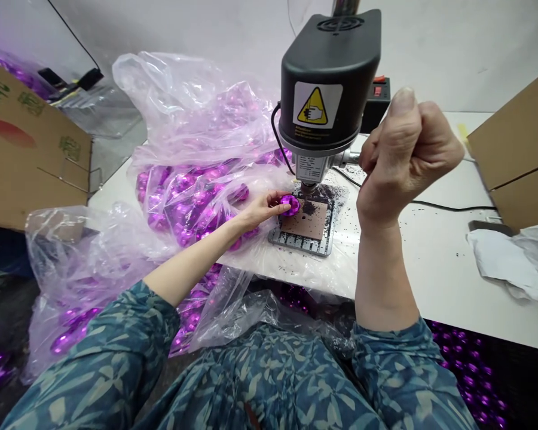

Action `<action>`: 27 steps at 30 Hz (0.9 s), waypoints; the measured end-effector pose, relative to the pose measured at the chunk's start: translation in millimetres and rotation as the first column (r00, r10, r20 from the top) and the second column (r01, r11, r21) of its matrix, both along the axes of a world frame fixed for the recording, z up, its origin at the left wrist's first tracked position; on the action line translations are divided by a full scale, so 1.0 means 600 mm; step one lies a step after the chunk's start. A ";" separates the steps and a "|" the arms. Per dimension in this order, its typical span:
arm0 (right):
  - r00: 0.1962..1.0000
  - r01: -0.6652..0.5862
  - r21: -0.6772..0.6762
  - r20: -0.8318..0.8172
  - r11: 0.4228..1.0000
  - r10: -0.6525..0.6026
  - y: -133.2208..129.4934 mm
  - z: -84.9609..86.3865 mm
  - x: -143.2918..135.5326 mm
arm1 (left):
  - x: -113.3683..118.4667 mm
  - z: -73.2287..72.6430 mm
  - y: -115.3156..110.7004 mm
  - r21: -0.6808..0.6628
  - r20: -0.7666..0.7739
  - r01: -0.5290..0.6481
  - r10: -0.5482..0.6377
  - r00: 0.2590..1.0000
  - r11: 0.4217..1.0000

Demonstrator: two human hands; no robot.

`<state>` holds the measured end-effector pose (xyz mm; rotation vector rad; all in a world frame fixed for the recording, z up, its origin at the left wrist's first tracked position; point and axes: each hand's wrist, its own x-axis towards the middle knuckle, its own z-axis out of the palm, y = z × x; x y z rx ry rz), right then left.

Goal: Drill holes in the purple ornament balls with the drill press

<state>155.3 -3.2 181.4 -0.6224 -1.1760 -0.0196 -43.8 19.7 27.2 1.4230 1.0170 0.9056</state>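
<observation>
My left hand (260,212) pinches a small purple mirrored ball (290,206) between thumb and fingers. The ball is at the left edge of the brown board (308,227) on the slotted metal base (275,239), beside and slightly below the drill's lower end (308,189). My right hand (406,152) is closed in a fist at the end of the metal lever (350,157) on the side of the black bench drill (329,77); its grip is hidden inside the fingers. Dark shavings lie on the board and around the base.
Clear plastic bags of purple balls (192,197) crowd the left of the white table (434,263). Cardboard boxes (22,143) stand at both sides. A black switch box (379,101) is behind the drill, a cable (452,208) runs right, and white paper (504,260) lies near the right edge.
</observation>
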 end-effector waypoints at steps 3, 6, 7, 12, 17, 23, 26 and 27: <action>1.000 -0.028 0.012 0.012 1.000 0.028 0.002 -0.006 0.004 | 0.000 -0.004 0.010 0.103 -0.086 0.055 -0.046 0.995 0.993; 0.998 -0.065 0.020 0.013 0.998 0.065 0.002 -0.009 0.007 | 0.002 -0.010 0.016 0.149 -0.132 0.063 -0.043 0.990 0.987; 0.999 -0.046 0.010 0.018 0.999 0.046 0.001 -0.009 0.007 | 0.003 -0.013 0.017 0.158 -0.148 0.056 -0.032 0.988 0.986; 0.999 0.034 -0.035 0.033 0.999 -0.033 -0.007 -0.003 0.002 | 0.014 -0.013 0.016 0.188 -0.264 0.079 -0.027 0.964 0.979; 0.996 -0.082 0.057 -0.012 0.995 0.083 -0.011 -0.001 -0.001 | 0.034 0.002 0.006 0.295 -0.375 0.147 -0.027 0.927 0.944; 0.996 -0.084 0.017 0.018 0.996 0.084 -0.013 -0.007 0.006 | 0.056 -0.011 -0.004 0.348 -0.395 0.143 0.006 0.919 0.927; 0.991 -0.130 0.044 0.034 0.991 0.129 -0.012 -0.009 0.010 | 0.059 -0.022 -0.007 0.336 -0.388 0.106 0.035 0.921 0.936; 0.989 -0.145 0.052 0.032 0.988 0.144 -0.012 -0.010 0.010 | 0.060 -0.024 -0.008 0.336 -0.393 0.096 0.047 0.918 0.937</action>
